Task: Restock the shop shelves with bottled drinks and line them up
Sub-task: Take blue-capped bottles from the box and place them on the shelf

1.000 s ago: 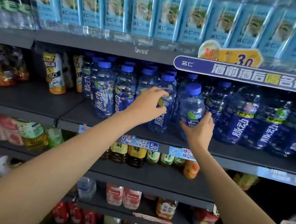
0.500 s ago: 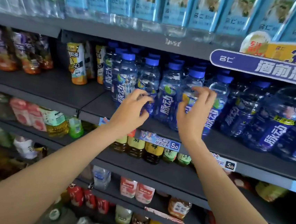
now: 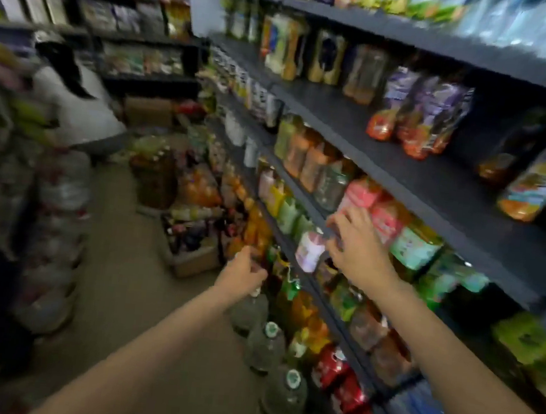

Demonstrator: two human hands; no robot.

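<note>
The picture is motion-blurred and looks down a shop aisle. Dark shelves (image 3: 433, 189) on the right carry rows of mixed bottled drinks. My right hand (image 3: 354, 244) is in front of a middle shelf, fingers spread and holding nothing, beside a pink-and-white bottle (image 3: 309, 250) and below pink-labelled bottles (image 3: 362, 195). Lower and further left, my left hand (image 3: 243, 274) hangs loosely curled in front of the lower shelves, with nothing seen in it. The blue bottles are out of view.
Large clear water jugs (image 3: 267, 343) stand on the floor along the shelf foot. A cardboard box (image 3: 193, 259) of bottles sits further down the aisle. Wrapped bottle packs (image 3: 57, 252) are stacked at the left. A person in a white top (image 3: 74, 104) bends at the far end.
My view has swung left and down, from the blue bottles to the aisle. Both hands have left those bottles and dropped toward the lower shelves.
</note>
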